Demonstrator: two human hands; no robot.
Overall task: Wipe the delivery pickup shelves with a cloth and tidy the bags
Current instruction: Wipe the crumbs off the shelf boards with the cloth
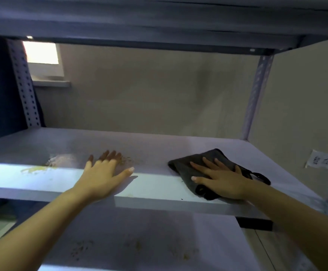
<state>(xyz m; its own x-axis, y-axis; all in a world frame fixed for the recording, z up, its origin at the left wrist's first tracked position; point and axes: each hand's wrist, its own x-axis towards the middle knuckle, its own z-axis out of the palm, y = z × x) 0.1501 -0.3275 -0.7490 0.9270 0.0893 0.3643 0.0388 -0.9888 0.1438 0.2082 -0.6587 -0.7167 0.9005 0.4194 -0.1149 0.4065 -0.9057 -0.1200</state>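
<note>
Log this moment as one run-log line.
step: wiping shelf | right hand: pressing cloth | left hand: flat on shelf | bags: none visible

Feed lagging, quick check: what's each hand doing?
Left hand: open, flat on the shelf.
Right hand: open, pressing the cloth.

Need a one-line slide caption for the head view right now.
Right hand presses a dark cloth flat on the shelf; left hand rests open beside crumbs.

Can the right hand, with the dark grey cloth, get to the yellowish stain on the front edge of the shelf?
Probably not directly: the left hand rests flat on the shelf between the cloth and the stain.
</note>
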